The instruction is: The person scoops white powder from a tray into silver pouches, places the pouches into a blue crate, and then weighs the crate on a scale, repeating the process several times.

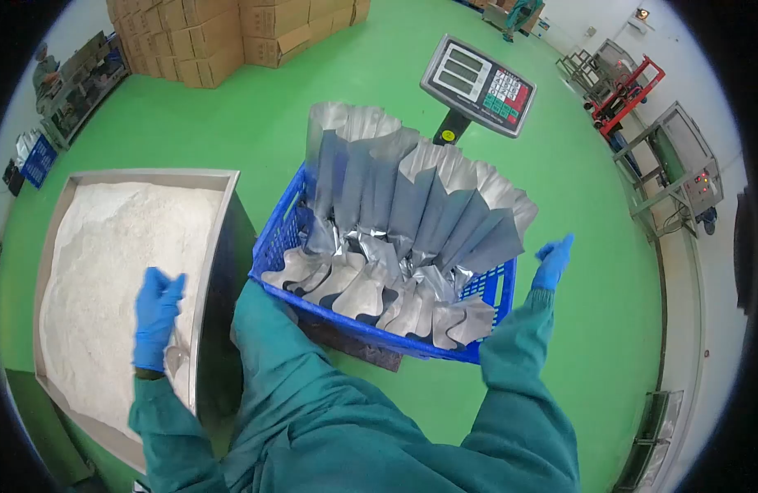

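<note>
My left hand (157, 320), in a blue glove, is over the right part of a metal tub (231, 185) of white powder (120, 271). Its fingers are curled, and a scoop (177, 360) with a rounded bowl shows below them, close to the wrist. The handle is mostly hidden by the hand. To the right of a blue crate (370, 333), my gloved right hand (551, 261) is held out with fingers extended and nothing in them. Two rows of silvery foil bags (395, 185) stand in the crate, several with their mouths open.
Behind the crate rises a scale display (477, 85) on a post. Stacked cardboard boxes (198, 41) stand at the back left. Metal machines (683, 168) and a red hand truck (633, 94) line the right wall. Another person (46, 74) is at the far left.
</note>
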Tool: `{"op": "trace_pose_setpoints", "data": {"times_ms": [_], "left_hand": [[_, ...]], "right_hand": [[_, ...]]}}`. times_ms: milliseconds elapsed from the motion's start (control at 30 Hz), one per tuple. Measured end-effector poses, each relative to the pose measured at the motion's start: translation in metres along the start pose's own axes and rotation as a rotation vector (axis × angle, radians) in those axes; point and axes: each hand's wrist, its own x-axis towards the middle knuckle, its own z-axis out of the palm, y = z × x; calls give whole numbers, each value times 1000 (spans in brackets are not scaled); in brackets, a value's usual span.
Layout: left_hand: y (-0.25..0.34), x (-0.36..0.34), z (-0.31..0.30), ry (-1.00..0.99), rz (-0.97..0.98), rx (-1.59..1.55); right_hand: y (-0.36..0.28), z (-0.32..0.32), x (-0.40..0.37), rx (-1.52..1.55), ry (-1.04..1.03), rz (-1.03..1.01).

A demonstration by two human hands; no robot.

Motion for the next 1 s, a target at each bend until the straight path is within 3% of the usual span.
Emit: {"op": "trace_pose_setpoints", "data": {"times_ms": [33,67,133,200,267,300,333,400,500,600,1000], "left_hand": [[-9,10,21,41,141,187],[23,4,44,-4,162,235],[21,20,94,-157,273,64],[9,46,140,-173,400,269],[-17,76,178,-319,431,180],[-27,77,193,-161,432,366],[-12,75,191,-225,323,369],[-12,81,194,-162,324,403],[10,71,185,-249,173,441],[8,70,193,-153,208,580],[10,72,203,-169,186,585]], "right_hand": [[15,0,-11,112,-18,178],[41,3,-21,226,-37,359],[66,13,-46,278,-239,643],[38,44,-72,494,-269,565],[22,70,-81,762,-329,483],[26,75,-79,774,-330,464],[33,79,-77,756,-322,466],[48,84,-72,725,-306,476],[72,89,-64,690,-289,502],[91,92,-57,673,-276,516],[137,97,-46,612,-277,553]]}}
